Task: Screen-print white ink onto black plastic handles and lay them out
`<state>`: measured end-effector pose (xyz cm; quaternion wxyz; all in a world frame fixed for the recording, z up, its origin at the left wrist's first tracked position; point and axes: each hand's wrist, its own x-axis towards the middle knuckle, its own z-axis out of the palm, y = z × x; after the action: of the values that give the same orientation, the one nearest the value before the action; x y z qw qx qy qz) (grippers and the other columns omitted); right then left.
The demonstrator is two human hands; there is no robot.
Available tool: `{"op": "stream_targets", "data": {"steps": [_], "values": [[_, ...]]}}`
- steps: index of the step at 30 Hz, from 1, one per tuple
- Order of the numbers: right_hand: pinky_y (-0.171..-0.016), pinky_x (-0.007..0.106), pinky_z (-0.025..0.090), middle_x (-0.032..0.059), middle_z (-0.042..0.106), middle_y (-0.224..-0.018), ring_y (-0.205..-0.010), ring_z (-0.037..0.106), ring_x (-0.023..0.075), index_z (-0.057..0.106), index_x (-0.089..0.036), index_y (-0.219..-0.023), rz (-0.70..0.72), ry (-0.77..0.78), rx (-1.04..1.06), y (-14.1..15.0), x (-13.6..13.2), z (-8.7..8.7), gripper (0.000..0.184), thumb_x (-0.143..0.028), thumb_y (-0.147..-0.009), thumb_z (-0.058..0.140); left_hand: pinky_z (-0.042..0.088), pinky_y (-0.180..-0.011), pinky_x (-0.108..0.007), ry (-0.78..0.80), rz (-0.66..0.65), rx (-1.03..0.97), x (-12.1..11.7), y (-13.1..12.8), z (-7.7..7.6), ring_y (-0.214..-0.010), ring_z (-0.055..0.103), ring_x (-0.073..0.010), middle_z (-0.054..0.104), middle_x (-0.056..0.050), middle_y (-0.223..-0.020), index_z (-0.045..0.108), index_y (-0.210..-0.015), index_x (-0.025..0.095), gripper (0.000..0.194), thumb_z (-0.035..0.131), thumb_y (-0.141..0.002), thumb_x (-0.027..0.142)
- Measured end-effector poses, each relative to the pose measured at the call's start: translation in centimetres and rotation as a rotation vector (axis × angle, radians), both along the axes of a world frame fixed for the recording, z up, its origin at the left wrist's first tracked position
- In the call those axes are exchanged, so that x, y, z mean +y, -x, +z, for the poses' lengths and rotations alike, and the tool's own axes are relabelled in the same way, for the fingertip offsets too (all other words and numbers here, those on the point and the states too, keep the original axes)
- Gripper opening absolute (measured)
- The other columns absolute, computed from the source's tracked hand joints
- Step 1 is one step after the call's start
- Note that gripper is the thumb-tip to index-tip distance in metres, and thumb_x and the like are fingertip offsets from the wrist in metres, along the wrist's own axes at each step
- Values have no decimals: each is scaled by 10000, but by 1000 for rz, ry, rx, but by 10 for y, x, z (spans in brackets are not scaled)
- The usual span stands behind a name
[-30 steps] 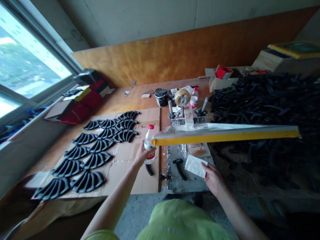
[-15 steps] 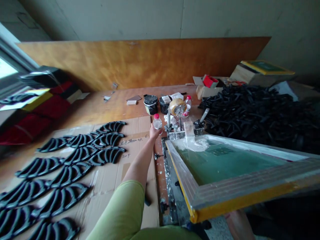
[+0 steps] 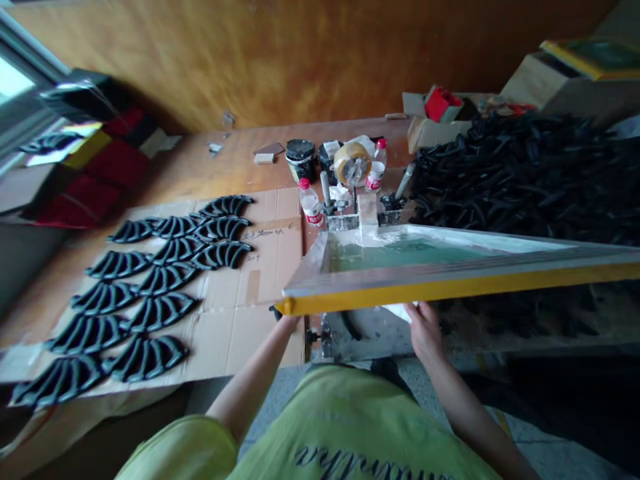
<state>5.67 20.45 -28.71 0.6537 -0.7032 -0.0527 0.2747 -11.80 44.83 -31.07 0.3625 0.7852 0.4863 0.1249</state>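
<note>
My left hand (image 3: 289,324) is low at the cardboard's right edge, under the near left corner of a screen-printing frame (image 3: 400,288). That corner hides its fingers; a small dark end (image 3: 275,312) pokes out beside them, and whether I grip it is unclear. Below the frame's near side, my right hand (image 3: 426,331) pinches a white sheet (image 3: 400,311), paper or cloth, partly hidden. The frame is tilted up, with white ink (image 3: 380,237) on its green mesh (image 3: 415,253). Under it, a black curved piece (image 3: 351,325) lies on the grey press base (image 3: 383,343).
Rows of black fan-shaped parts (image 3: 145,360) lie on cardboard (image 3: 270,280) at left. A bottle with a red cap (image 3: 311,203) stands behind the frame's left side, near tubs (image 3: 301,160) and a tape roll (image 3: 353,163). Black parts are heaped (image 3: 500,173) at right.
My left hand has let go of the bottle, which now stands on the table, and has drawn back toward me. My right hand has come into fuller view with the white sheet. The view has tipped down.
</note>
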Motion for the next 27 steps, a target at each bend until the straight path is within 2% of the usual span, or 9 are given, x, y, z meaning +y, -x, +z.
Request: {"op": "stream_targets", "data": {"steps": [2, 4, 6, 8, 10, 13, 19, 22, 27], "values": [[-919, 397, 466, 68, 708, -1062, -1014, 627, 268, 689, -201, -1023, 156, 7, -99, -11, 3, 0, 398, -488, -748, 662, 449, -652, -285, 17, -31, 61, -58, 10, 5, -714, 627, -181, 664, -17, -736, 631, -889, 216, 304, 495, -874, 488], [-940, 399, 455, 70, 702, -1096, -1031, 624, 272, 701, -211, -1051, 294, 7, -174, -20, 4, 2, 396, -488, -775, 636, 430, -617, -272, -8, -29, 169, -106, 5, 10, -696, 634, -180, 671, -21, -736, 616, -857, 218, 380, 463, -873, 565], [-929, 390, 461, 68, 709, -1083, -1005, 637, 273, 713, -225, -1058, 407, 6, -228, -28, 3, 4, 376, -471, -786, 627, 432, -622, -281, -69, 23, 325, -140, -9, 13, -754, 655, -209, 691, -54, -813, 595, -893, 212, 430, 461, -852, 619], [-903, 382, 474, 65, 717, -1060, -961, 653, 272, 714, -241, -1081, 509, 9, -280, -34, 1, 6, 358, -445, -806, 608, 443, -643, -302, -123, 93, 457, -158, -23, 15, -818, 668, -245, 697, -92, -884, 578, -928, 201, 403, 485, -851, 586], [-898, 384, 476, 62, 718, -1059, -949, 660, 275, 708, -254, -1108, 604, 6, -338, -39, -1, 7, 348, -420, -829, 581, 449, -653, -314, -155, 129, 526, -165, -29, 18, -845, 671, -260, 697, -104, -921, 566, -948, 197, 313, 495, -868, 492], [-924, 399, 467, 51, 710, -1088, -1001, 652, 288, 694, -278, -1143, 694, -6, -394, -43, -2, 9, 347, -388, -841, 565, 443, -654, -304, -196, 141, 536, -165, -20, 23, -836, 668, -247, 693, -88, -944, 553, -988, 204, 212, 495, -875, 374], [-1045, 398, 414, 6, 623, -1258, -1158, 590, 242, 625, -295, -1247, 869, -138, -601, -24, 16, 5, 403, -237, -867, 502, 426, -666, -259, -169, 78, 354, -153, 16, 16, -808, 629, -184, 663, -41, -912, 574, -927, 214, 127, 591, -822, 284], [-1104, 383, 368, 3, 565, -1335, -1248, 524, 202, 572, -273, -1311, 999, -198, -788, 0, 34, -6, 456, -161, -891, 434, 428, -685, -253, -152, 73, 265, -149, 22, 5, -801, 607, -169, 641, -31, -868, 582, -876, 200, 100, 619, -800, 253], [-1101, 425, 382, 102, 553, -1343, -1289, 483, 223, 570, -159, -1311, 1216, -136, -1108, 32, 52, -35, 454, -85, -902, 388, 412, -676, -240, -172, 80, 185, -148, 24, -6, -775, 582, -156, 617, -27, -837, 577, -830, 183, 66, 623, -787, 202]]}}
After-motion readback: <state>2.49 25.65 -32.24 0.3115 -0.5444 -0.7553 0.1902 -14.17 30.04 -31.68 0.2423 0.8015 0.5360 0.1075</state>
